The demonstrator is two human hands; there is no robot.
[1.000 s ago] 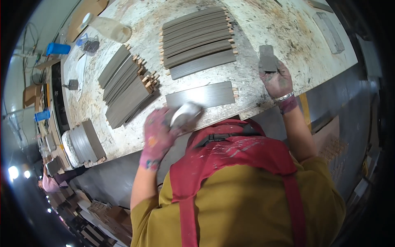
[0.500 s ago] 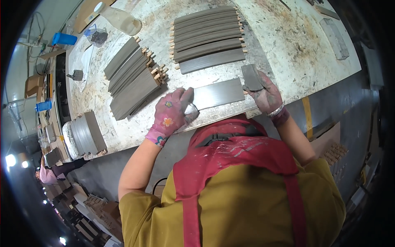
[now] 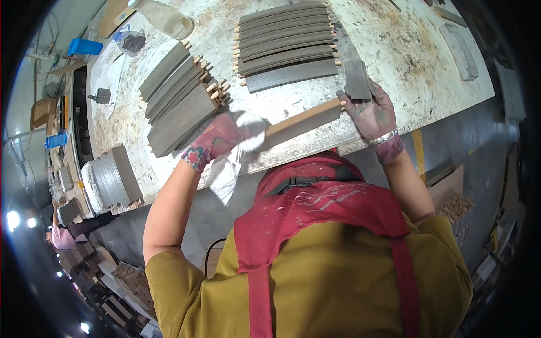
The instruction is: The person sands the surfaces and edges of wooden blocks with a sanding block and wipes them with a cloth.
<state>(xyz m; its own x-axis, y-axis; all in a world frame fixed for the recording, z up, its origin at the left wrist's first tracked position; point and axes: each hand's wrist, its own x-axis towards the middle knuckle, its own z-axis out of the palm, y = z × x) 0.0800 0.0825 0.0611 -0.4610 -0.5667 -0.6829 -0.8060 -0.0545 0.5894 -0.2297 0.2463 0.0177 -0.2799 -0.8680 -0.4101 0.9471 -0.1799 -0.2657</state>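
My left hand, in a pink flowered glove, is closed on a crumpled white cloth at the left end of a grey wooden slat. The slat is tipped up on the table, showing its bare tan edge, with a small dowel at its right end. In a stained glove, my right hand grips a flat dark grey pad; its fingers are beside the slat's right end. The cloth hides the slat's left end.
Rows of grey slats with dowel ends lie beyond, and a fanned pile lies at left. Another stack stands near the left table corner. A plastic jug and a grey bar rest on the stained white table.
The slat has gone from lying flat to standing tilted on edge. My left hand moved left, and the white cloth now hangs out from it. My right hand with the pad shifted slightly right and away.
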